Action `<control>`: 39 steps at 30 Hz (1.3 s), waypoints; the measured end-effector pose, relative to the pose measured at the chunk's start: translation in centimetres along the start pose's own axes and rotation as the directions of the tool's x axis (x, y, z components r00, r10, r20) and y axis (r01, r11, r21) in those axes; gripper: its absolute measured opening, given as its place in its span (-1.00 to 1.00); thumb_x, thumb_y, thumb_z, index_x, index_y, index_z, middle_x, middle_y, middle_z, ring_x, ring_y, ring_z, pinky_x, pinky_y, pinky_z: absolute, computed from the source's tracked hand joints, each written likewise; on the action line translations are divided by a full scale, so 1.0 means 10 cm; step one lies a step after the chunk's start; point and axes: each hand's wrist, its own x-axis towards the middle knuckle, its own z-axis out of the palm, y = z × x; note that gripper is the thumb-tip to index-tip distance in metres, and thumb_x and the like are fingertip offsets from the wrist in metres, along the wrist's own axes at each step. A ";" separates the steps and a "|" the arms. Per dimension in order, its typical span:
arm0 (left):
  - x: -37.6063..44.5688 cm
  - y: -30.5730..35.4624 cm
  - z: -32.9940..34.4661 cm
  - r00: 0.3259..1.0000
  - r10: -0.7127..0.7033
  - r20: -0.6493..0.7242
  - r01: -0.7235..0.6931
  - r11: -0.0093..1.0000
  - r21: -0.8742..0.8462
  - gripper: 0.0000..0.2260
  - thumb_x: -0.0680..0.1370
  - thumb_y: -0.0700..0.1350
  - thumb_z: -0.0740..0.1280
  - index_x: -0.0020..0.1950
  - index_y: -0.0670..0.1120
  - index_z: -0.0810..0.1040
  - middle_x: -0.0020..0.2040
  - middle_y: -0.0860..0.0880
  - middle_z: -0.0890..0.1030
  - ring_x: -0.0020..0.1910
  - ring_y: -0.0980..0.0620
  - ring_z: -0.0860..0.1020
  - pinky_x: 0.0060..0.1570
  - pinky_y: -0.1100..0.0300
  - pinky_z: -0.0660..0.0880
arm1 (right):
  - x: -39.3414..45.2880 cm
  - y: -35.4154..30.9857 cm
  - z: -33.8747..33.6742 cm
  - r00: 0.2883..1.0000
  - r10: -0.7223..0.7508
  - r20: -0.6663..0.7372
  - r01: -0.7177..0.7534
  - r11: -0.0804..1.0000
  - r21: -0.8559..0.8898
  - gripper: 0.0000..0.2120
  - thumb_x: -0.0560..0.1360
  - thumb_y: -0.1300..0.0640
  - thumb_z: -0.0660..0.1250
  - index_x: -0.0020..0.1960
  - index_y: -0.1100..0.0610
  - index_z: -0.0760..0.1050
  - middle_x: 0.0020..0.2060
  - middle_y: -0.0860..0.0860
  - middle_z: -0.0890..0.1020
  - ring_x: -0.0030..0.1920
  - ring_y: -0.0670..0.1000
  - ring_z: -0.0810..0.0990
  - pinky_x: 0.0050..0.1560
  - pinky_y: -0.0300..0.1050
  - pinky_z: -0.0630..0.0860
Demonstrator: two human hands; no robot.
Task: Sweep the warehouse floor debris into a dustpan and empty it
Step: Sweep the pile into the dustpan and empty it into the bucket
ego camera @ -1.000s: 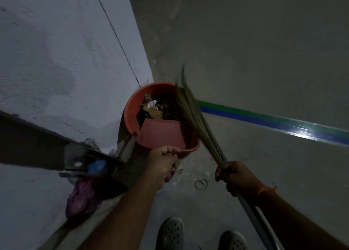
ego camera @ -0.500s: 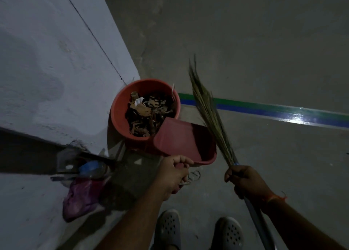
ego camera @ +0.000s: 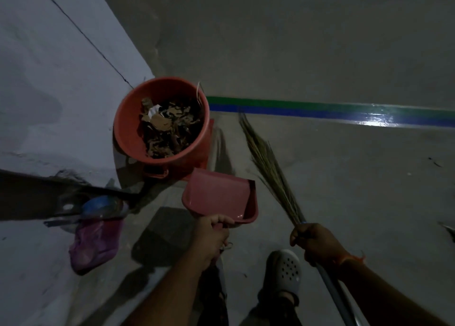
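A: What's changed? Bucket [ego camera: 138,118] on the left holds the debris [ego camera: 170,128]; a second ago the dustpan [ego camera: 218,195] was tipped over its rim, now it's pulled back, clear of it and looks empty, though the light is poor.

B: So the dump is done. Grips?

A: Left hand [ego camera: 211,237] closed on the dustpan handle, pan just ahead of the knuckles. Right hand [ego camera: 315,244] wrapped round the broom [ego camera: 268,165], bristles pointing away.
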 end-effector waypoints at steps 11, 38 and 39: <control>0.11 0.15 0.89 0.993 0.036 0.114 -0.055 0.984 0.171 -0.74 0.50 -0.50 0.20 -0.01 -0.28 0.63 -0.21 -0.18 0.59 -0.42 0.00 0.44 -0.50 0.29 0.42 | 0.00 0.58 -0.17 0.998 0.063 -0.018 -0.060 0.992 0.113 -0.65 0.45 0.42 0.26 -0.35 0.06 0.59 -0.51 -0.17 0.53 -0.50 -0.20 0.47 -0.34 -0.25 0.41; 0.31 1.80 5.36 0.841 0.035 0.539 -0.402 0.708 0.581 -0.77 0.51 -0.45 0.29 -0.04 -0.18 0.66 -0.26 -0.11 0.62 -0.44 0.04 0.52 -0.60 0.35 0.33 | 0.19 2.70 -3.34 0.879 0.405 -0.252 -0.228 0.820 0.526 -0.66 0.48 0.37 0.12 -0.26 0.09 0.58 -0.39 0.11 0.48 -0.56 0.07 0.43 -0.53 -0.17 0.41; 0.40 1.83 5.48 0.837 0.007 0.548 -0.406 0.680 0.611 -0.76 0.51 -0.45 0.27 -0.03 -0.18 0.66 -0.28 -0.11 0.61 -0.48 0.06 0.49 -0.61 0.36 0.31 | 0.26 2.79 -3.39 0.873 0.428 -0.235 -0.247 0.802 0.544 -0.66 0.47 0.38 0.12 -0.26 0.09 0.59 -0.37 0.12 0.49 -0.56 0.06 0.42 -0.53 -0.18 0.40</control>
